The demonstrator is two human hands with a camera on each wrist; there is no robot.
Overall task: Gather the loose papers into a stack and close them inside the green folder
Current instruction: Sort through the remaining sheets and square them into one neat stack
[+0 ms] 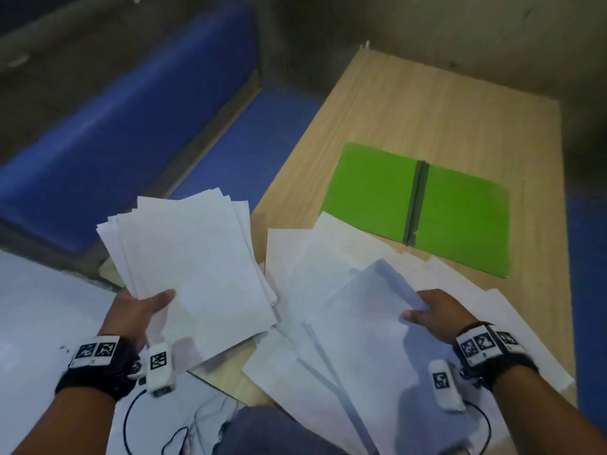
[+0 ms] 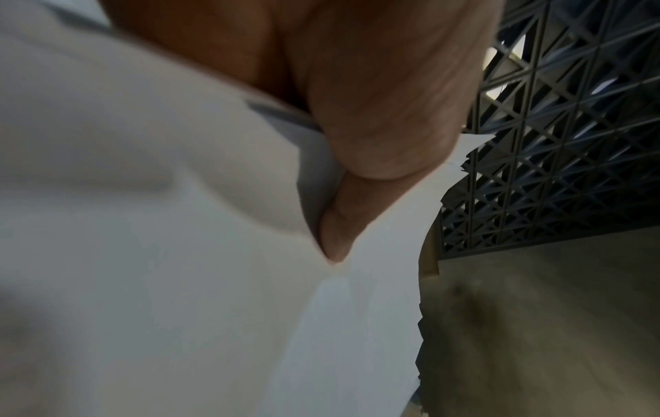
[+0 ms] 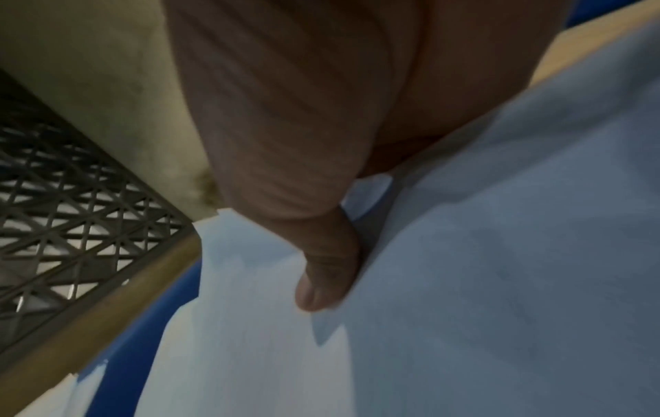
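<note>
Gathering is roughly half done. The left hand (image 1: 138, 307) pinches an uneven stack of papers (image 1: 193, 257), thumb on top; the right hand (image 1: 437, 311) pinches one loose sheet (image 1: 358, 326) off the scattered papers (image 1: 305, 257). The green folder (image 1: 417, 206) lies open, empty, farther back on the desk (image 1: 427, 103).
</note>
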